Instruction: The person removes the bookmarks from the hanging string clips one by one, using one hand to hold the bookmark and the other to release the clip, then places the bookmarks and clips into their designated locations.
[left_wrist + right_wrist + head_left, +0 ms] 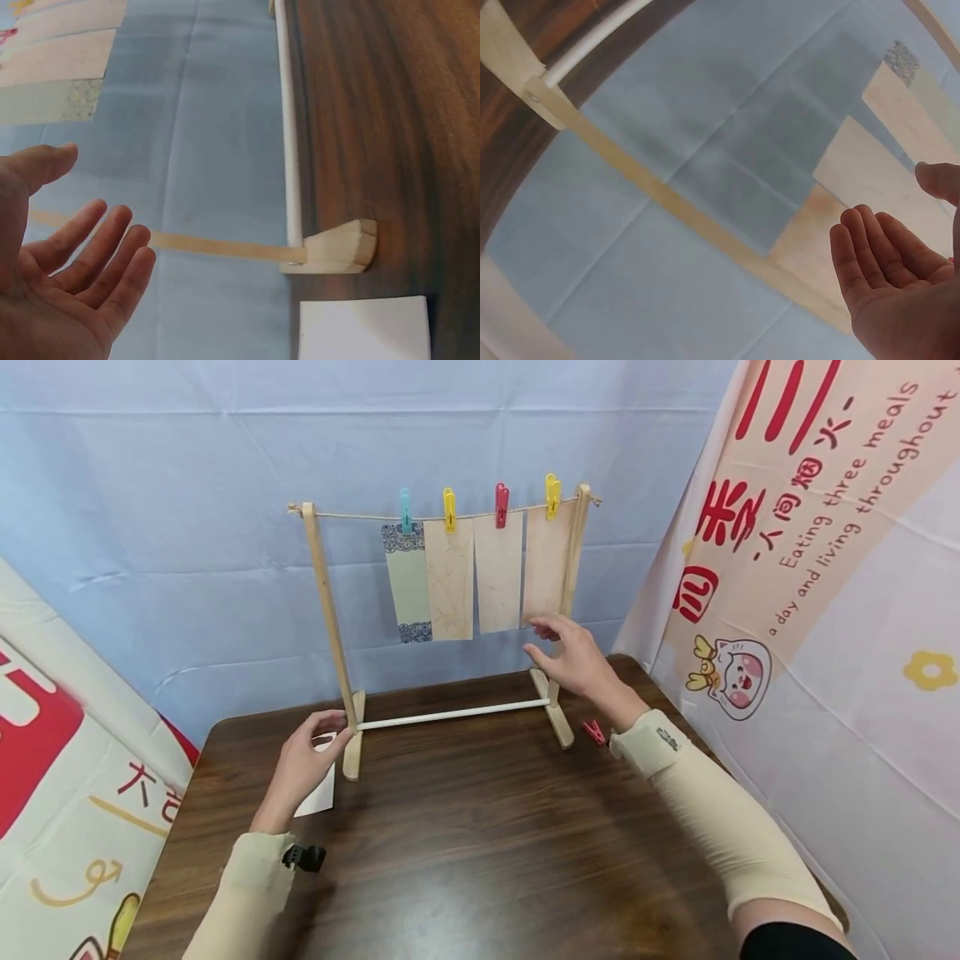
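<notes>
Blue cloth (225, 468) hung behind a dark wooden table (480, 843), where a wooden rack (327, 602) stood with four cards (450, 581) clipped to its string (345, 515) by coloured pegs (502, 506). Key relation: the rightmost card (547, 560) hung with its long axis running up and down, its bottom edge right by the right hand (573, 656), clearly the nearer one. The left hand (307, 760) was beside the foot of the left post, well apart from the cards. Both grips were released: fingers loosely bent, nothing held. Whether the right fingertips touched the card or the left ones touched the post, couldn't tell. Right hand covered part of the right post; left hand partly hid a white sheet (321, 793) on the table. Spare red peg (594, 732) lay near the right sleeve. Printing on the pale cards was too faint to read; the left wrist view cut off the card tops, and the right wrist view cropped its hand.
</notes>
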`<move>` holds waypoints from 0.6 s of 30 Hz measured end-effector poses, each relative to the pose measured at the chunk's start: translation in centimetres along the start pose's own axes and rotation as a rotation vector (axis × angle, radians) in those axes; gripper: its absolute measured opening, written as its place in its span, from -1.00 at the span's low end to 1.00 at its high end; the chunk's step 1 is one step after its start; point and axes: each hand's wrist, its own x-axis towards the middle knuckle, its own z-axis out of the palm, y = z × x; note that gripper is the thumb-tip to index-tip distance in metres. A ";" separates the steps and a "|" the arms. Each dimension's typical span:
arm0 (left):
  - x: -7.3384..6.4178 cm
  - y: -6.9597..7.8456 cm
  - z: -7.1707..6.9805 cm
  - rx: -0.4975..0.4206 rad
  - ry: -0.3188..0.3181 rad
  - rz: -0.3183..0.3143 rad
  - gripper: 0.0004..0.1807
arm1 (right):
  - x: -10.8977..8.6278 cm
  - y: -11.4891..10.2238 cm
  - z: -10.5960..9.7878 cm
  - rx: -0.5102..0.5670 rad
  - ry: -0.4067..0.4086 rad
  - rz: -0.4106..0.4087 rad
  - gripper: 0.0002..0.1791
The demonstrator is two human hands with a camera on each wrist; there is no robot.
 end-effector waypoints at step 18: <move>2.6 2.6 0.1 -0.019 -0.059 0.019 -0.39 | 3.6 -4.0 -1.2 0.043 0.047 -0.140 -0.53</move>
